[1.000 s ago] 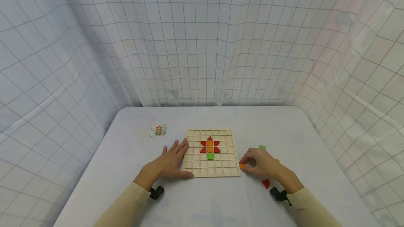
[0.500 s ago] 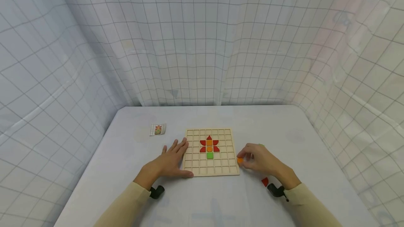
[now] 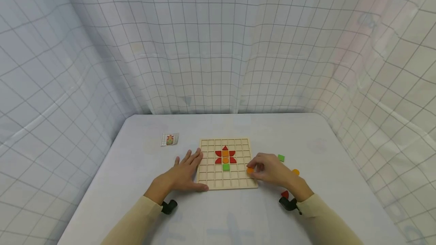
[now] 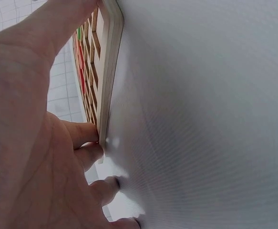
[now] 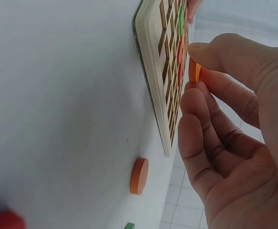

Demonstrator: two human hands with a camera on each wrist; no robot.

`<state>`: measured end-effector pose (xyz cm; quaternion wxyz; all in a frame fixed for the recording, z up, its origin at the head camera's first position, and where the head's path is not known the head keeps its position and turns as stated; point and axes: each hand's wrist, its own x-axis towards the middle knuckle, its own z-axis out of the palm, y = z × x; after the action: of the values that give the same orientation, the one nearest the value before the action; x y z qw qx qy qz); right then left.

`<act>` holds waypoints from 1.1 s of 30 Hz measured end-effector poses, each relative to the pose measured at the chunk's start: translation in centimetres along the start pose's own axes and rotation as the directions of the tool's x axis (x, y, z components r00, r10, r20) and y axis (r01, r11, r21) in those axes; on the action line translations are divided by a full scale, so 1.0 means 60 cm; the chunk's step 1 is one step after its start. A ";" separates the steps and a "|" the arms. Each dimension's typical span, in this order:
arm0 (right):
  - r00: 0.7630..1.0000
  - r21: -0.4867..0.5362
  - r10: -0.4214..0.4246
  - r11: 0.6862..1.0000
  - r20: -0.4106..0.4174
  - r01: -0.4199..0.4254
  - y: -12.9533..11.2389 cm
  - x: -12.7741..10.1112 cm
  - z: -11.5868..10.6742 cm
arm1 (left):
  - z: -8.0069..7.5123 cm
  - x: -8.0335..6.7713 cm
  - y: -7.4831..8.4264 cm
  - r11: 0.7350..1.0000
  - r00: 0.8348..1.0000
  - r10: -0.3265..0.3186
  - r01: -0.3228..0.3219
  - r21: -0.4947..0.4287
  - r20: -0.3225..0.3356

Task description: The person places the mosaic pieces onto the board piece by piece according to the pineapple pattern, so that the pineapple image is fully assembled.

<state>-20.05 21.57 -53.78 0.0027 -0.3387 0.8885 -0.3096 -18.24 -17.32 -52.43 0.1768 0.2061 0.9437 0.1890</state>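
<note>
A wooden grid board [image 3: 235, 181] lies on the table with a flower of red pieces [image 3: 225, 154] round an orange centre and a green square [image 3: 226, 167] below. My left hand [image 3: 185, 171] lies flat on the table, fingers straight against the board's left edge [image 4: 111, 71]. My right hand [image 3: 270, 169] pinches a small orange piece [image 3: 250, 170] between thumb and fingertips, just above the board's right edge. The right wrist view shows that orange piece [image 5: 194, 70] held edge-on beside the board [image 5: 163, 71].
Loose on the white table right of the board are a green square [image 3: 281, 158], an orange disc [image 3: 295, 172] and a red piece [image 3: 284, 194]. A small pattern card [image 3: 169, 139] lies at the back left. Gridded cloth walls surround the table.
My right hand has lifted the orange piece off the table and carried it left to the board's right edge, uncovering the green square and orange disc. The left hand stayed still.
</note>
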 end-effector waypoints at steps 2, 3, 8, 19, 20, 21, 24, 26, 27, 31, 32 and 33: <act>1.000 -0.010 0.006 1.000 0.006 -0.006 -0.005 0.007 0.002 | -0.001 0.000 0.000 1.000 1.000 -0.002 0.002 0.003 0.002; 1.000 -0.011 0.009 1.000 0.010 -0.008 -0.007 0.010 0.002 | -0.002 0.000 0.000 1.000 1.000 -0.002 0.002 0.003 0.004; 0.999 -0.002 0.021 1.000 0.024 -0.021 -0.015 0.027 0.007 | -0.004 0.000 0.000 1.000 1.000 -0.004 0.003 0.005 0.010; 0.999 -0.001 0.033 0.999 0.034 -0.033 -0.023 0.057 0.033 | -0.003 -0.002 0.001 1.000 1.000 -0.008 0.008 0.004 0.012; 0.999 0.000 0.039 0.999 0.034 -0.039 -0.025 0.060 0.035 | -0.003 -0.002 0.001 1.000 1.000 -0.011 0.011 0.006 0.013; 0.999 0.003 0.041 0.999 0.034 -0.041 -0.026 0.062 0.036 | -0.003 -0.002 0.001 1.000 1.000 -0.014 0.014 0.009 0.014; 0.998 0.007 0.048 0.999 0.034 -0.048 -0.030 0.068 0.040 | -0.001 -0.002 -0.001 1.000 1.000 -0.016 0.016 0.007 0.012; 0.998 0.011 0.047 0.999 0.034 -0.047 -0.033 0.071 0.042 | 0.001 -0.001 -0.002 1.000 1.000 -0.020 0.019 0.007 0.016; 0.999 0.011 0.041 0.999 0.034 -0.042 -0.033 0.073 0.043 | 0.001 -0.001 -0.003 1.000 1.000 -0.018 0.018 0.007 0.015; 0.999 0.008 0.023 1.000 0.027 -0.023 -0.036 0.076 0.048 | 0.002 0.002 -0.003 1.000 1.000 -0.019 0.019 0.012 0.016; 1.000 0.007 0.019 1.000 0.023 -0.019 -0.037 0.076 0.049 | 0.001 0.002 -0.003 1.000 1.000 -0.021 0.021 0.011 0.016; 1.000 0.003 0.014 1.000 0.019 -0.014 -0.037 0.077 0.051 | 0.001 0.003 -0.003 1.000 1.000 -0.022 0.021 0.011 0.015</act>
<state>-21.66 15.84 -54.07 0.0137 -0.3353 0.8903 -0.3078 -18.42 -17.39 -52.61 0.1846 0.1983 0.9455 0.1805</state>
